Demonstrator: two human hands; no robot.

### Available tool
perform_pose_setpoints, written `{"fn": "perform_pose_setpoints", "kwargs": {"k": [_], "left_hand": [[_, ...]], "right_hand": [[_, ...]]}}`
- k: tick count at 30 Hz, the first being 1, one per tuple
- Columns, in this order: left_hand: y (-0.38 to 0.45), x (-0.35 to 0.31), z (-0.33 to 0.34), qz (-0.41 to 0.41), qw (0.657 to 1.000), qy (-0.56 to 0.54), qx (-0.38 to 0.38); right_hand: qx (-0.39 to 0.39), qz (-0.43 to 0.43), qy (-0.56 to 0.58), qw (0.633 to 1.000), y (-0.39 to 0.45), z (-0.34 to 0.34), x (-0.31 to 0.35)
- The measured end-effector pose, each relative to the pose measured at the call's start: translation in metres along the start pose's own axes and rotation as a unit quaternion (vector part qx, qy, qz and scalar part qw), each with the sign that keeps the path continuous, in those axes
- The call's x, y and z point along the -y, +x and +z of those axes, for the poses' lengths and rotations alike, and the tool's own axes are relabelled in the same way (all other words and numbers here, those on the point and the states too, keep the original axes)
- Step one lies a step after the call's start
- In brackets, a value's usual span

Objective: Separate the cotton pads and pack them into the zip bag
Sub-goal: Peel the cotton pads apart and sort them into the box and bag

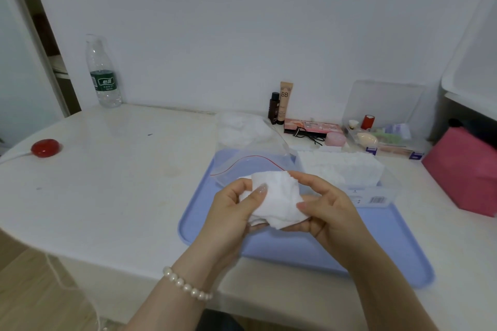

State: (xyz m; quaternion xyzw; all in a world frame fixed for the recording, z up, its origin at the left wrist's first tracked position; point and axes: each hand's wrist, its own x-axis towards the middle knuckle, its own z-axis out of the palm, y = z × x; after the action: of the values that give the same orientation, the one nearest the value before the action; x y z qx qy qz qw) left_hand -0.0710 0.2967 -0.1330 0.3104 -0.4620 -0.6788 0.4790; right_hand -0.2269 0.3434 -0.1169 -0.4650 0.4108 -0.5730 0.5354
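while both hands' fingers (259,192) pinch the cotton pads (277,201) at opposite edges, the zip bag (250,166) mouth, seemingly open, lies just beyond them.

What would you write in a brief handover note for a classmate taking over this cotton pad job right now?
Left hand and right hand both grip a small bunch of cotton pads above the blue tray.
The zip bag lies open on the tray, some pads already inside.
The clear box beside it holds more pads.
Left: separate these, bag them, continue with the box.
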Motion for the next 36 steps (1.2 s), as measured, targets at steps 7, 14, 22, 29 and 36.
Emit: {"fn": "perform_pose_setpoints", "kwargs": {"k": [7,14,22,29,36], "left_hand": [[0.001,0.0,-0.001,-0.015,1.0,0.0,-0.005],[0.0,0.003,-0.001,-0.004,0.999,0.042,-0.009],[0.001,0.006,-0.003,0.007,0.999,0.04,-0.019],[-0.002,0.009,0.003,0.033,0.995,0.094,-0.028],[-0.003,0.005,0.001,0.054,0.992,0.112,-0.036]], "right_hand": [[0.009,0.002,0.01,1.0,-0.002,0.001,0.001],[-0.069,-0.03,-0.064,0.995,-0.003,0.011,0.001],[-0.09,-0.03,-0.042,0.995,-0.004,0.016,0.001],[-0.161,-0.139,-0.181,0.96,-0.003,0.023,-0.012],[-0.186,-0.12,-0.164,0.961,0.0,0.027,-0.013]]}}
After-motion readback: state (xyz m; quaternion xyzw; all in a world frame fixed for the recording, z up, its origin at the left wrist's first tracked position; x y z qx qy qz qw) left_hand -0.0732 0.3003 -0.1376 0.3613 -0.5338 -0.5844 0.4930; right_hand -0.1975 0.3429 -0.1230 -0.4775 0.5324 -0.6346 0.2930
